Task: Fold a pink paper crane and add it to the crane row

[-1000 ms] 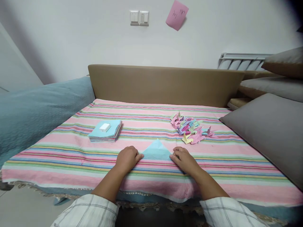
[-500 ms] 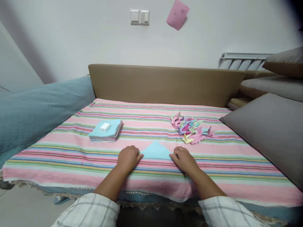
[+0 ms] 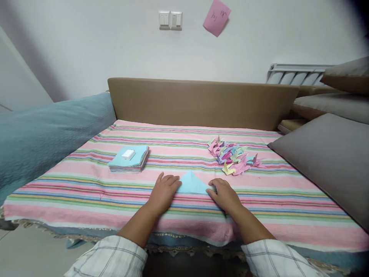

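A light blue sheet of origami paper, folded into a triangle, lies on the striped cloth with its point away from me. My left hand rests flat over its left corner, fingers stretched out. At the right corner, my right hand grips the paper between thumb and fingers. Farther back on the right lies a heap of folded paper cranes in pink, purple, yellow, green and blue. To the left is a stack of square paper, blue on top, with a small white block on it.
The pink striped cloth covers the seat in front of a brown backrest. Grey cushions are piled at the right; a blue-covered armrest bounds the left. A pink note and light switches are on the wall.
My left hand has gone from pinching the left corner to lying flatter on it, a little farther right. My right hand stays at the right corner.
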The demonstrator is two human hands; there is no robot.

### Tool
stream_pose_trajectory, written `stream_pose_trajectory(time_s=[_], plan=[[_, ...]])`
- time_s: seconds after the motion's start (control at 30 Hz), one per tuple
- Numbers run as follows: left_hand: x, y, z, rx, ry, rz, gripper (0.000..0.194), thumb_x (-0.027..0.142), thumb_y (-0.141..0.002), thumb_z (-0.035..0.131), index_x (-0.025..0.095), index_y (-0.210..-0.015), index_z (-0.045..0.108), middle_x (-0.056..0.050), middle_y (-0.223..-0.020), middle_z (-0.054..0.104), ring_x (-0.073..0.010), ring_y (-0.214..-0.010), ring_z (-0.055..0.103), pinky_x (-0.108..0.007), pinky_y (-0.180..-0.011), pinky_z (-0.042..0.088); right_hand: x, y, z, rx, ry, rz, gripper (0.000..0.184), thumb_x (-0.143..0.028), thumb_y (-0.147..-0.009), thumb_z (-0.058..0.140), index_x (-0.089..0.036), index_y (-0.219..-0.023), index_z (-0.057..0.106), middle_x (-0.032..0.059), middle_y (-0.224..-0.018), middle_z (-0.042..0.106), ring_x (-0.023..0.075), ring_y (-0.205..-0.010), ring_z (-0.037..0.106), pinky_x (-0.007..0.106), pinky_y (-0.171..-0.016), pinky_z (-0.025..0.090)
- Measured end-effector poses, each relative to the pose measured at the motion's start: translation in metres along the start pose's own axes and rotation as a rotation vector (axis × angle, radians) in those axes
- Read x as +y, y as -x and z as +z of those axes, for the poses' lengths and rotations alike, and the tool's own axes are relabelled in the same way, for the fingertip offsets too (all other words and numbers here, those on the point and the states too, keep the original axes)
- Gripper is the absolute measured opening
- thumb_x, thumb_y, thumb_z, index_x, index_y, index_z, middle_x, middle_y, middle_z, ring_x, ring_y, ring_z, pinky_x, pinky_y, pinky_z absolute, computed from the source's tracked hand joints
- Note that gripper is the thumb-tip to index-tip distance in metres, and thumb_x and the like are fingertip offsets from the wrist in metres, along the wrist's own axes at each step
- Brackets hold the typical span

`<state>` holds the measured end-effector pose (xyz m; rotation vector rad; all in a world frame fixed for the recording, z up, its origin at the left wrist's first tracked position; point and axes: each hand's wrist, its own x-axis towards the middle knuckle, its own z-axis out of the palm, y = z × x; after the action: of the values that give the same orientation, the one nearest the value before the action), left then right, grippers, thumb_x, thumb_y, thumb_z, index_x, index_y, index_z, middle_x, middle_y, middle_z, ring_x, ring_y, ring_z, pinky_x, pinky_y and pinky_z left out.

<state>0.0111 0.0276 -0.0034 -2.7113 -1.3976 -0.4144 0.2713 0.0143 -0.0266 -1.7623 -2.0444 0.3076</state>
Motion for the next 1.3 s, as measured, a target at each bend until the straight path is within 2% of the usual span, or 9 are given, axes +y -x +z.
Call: stream_pose_trajectory(time_s=[0.1,0.17,0.27,0.33,0.53,0.7,0.87,1.1,1.3], plan=[[0.009,0.001,0.007,-0.062,0.059,0.148,0.034,0.017,-0.088,0.042,0.026,-0.118,0.057,-0.004,-0.133,0.052,-0.0237,-0.127,0.040,-0.050,-0.110,0.021,-0.003,0.002,0.000,0.012,0.007,-0.077,0.025,-0.024,-0.080,0.055,-0.018,-0.104,0.058,0.0086,-0.109,0.058,0.0226,-0.103,0.049,0.035,-0.089,0.037],[0.017,0.004,0.010,-0.078,0.097,0.189,0.036,0.025,-0.089,0.044,0.025,-0.124,0.052,-0.006,-0.135,0.050,-0.0236,-0.130,0.036,-0.049,-0.111,0.019,-0.006,0.003,0.000,0.029,0.022,-0.132,0.029,-0.020,-0.079,0.054,-0.019,-0.108,0.058,0.0089,-0.113,0.057,0.0229,-0.106,0.048,0.036,-0.090,0.038],[0.026,0.008,0.013,-0.126,0.120,0.226,0.060,0.048,-0.082,0.054,0.022,-0.134,0.041,-0.010,-0.141,0.041,-0.0284,-0.134,0.029,-0.052,-0.112,0.015,-0.011,0.005,0.002,0.042,0.044,-0.200,0.031,-0.017,-0.079,0.054,-0.021,-0.109,0.059,0.0088,-0.116,0.057,0.0230,-0.109,0.048,0.038,-0.091,0.038],[0.027,0.010,0.015,-0.165,0.124,0.234,0.071,0.056,-0.078,0.056,0.021,-0.137,0.037,-0.011,-0.144,0.036,-0.0299,-0.135,0.027,-0.051,-0.111,0.017,-0.016,0.007,0.003,0.043,0.049,-0.253,0.028,-0.016,-0.080,0.053,-0.021,-0.107,0.061,0.0086,-0.117,0.057,0.0227,-0.108,0.048,0.038,-0.091,0.038],[0.025,0.011,0.015,-0.206,0.124,0.236,0.075,0.057,-0.077,0.056,0.021,-0.138,0.033,-0.011,-0.146,0.033,-0.0306,-0.135,0.025,-0.052,-0.110,0.018,-0.035,0.014,0.009,-0.004,0.050,-0.408,0.029,-0.015,-0.086,0.045,-0.024,-0.108,0.062,0.0055,-0.107,0.061,0.0200,-0.100,0.050,0.035,-0.089,0.037],[0.026,0.010,0.015,-0.216,0.139,0.226,0.076,0.056,-0.075,0.059,0.022,-0.138,0.033,-0.012,-0.145,0.034,-0.0308,-0.135,0.026,-0.052,-0.110,0.019,-0.041,0.016,0.012,-0.048,0.102,-0.360,0.031,-0.014,-0.087,0.043,-0.023,-0.111,0.061,0.0062,-0.099,0.061,0.0189,-0.093,0.051,0.032,-0.082,0.038],[0.028,0.010,0.013,-0.223,0.153,0.201,0.075,0.055,-0.074,0.061,0.024,-0.137,0.036,-0.011,-0.145,0.034,-0.0309,-0.135,0.026,-0.053,-0.110,0.020,-0.039,0.015,0.009,-0.060,0.161,-0.332,0.027,-0.017,-0.087,0.045,-0.024,-0.105,0.064,0.0055,-0.093,0.060,0.0191,-0.089,0.051,0.031,-0.076,0.038],[0.032,0.011,0.015,-0.205,0.157,0.132,0.079,0.054,-0.073,0.062,0.024,-0.139,0.032,-0.011,-0.146,0.032,-0.0297,-0.135,0.026,-0.052,-0.110,0.019,-0.037,0.016,0.004,-0.076,0.163,-0.288,0.027,-0.018,-0.087,0.047,-0.025,-0.103,0.067,0.0063,-0.091,0.061,0.0188,-0.087,0.052,0.030,-0.075,0.038],[0.032,0.010,0.015,-0.234,0.145,0.079,0.080,0.056,-0.070,0.064,0.023,-0.137,0.037,-0.013,-0.147,0.029,-0.0322,-0.135,0.026,-0.053,-0.108,0.022,-0.036,0.015,0.004,-0.075,0.144,-0.288,0.028,-0.017,-0.086,0.048,-0.025,-0.104,0.068,0.0067,-0.089,0.060,0.0191,-0.086,0.052,0.030,-0.075,0.039]])
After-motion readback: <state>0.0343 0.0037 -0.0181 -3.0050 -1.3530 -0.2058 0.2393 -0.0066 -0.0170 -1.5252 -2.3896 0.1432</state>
